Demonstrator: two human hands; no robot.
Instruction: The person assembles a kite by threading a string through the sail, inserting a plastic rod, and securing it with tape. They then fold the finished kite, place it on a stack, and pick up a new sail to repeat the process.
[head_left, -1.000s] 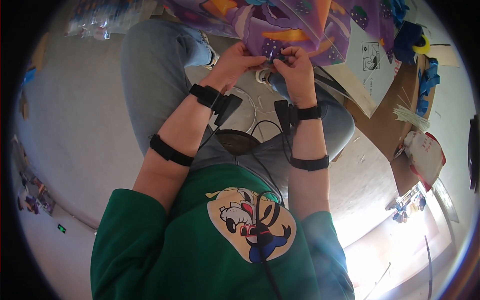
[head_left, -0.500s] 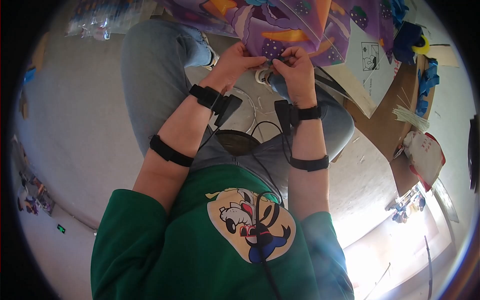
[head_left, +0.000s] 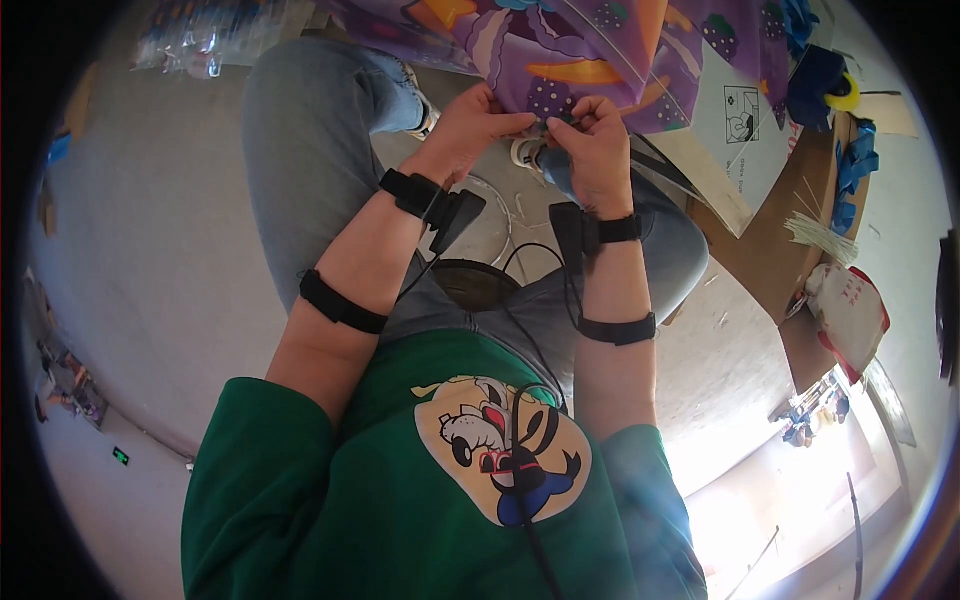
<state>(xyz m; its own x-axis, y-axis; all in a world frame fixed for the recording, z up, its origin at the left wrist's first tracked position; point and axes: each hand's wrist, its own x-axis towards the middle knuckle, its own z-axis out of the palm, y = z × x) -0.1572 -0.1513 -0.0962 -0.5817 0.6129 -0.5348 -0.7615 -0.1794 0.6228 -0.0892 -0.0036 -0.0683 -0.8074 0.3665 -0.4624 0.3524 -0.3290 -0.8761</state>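
Observation:
A shiny purple printed plastic sheet (head_left: 560, 55), patterned with stars and dotted shapes, spreads across the top of the view. At its near edge my left hand (head_left: 470, 125) pinches the material between thumb and fingers. Just to the right, my right hand (head_left: 597, 140) holds the same edge in a pinch, its thumb tip close to the left one. A small dark bit shows between the fingertips, too small to name. Black straps with dark devices circle both wrists.
At the right stand a cardboard sheet (head_left: 770, 250), a grey printed panel (head_left: 735, 160), a blue tape dispenser (head_left: 812, 88) with a yellow core, a bundle of thin white sticks (head_left: 822, 235) and a white-and-red bag (head_left: 848, 305). Clear plastic packets (head_left: 200, 40) lie at the top left.
Both hands keep their pinch on the sheet's edge, with only a slight shift of the fingers. The sheet stays nearly where it was.

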